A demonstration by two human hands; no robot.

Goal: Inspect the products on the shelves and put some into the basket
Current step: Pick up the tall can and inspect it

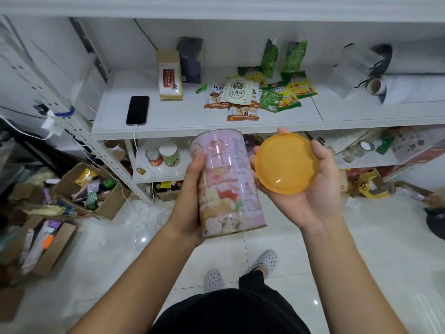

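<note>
The left hand (190, 196) grips a pink can (227, 183); the right hand (310, 186) holds its orange lid (284, 163), off. Inspection step, likely. Next, the lid needs refitting squarely.

Your front shelf (183, 127) strip bare between phone (137, 110) and packet pile (255, 97). Kraft bag (169, 77) blocks back left. Rolls (385, 85) crowd right. Boxes (96, 189) clutter floor left.

- Your left hand (192, 189): fingers wrapped round the pink can (228, 186), thumb up its side.
- Your right hand (310, 186): palm up, cradling the orange lid (285, 163).
</note>
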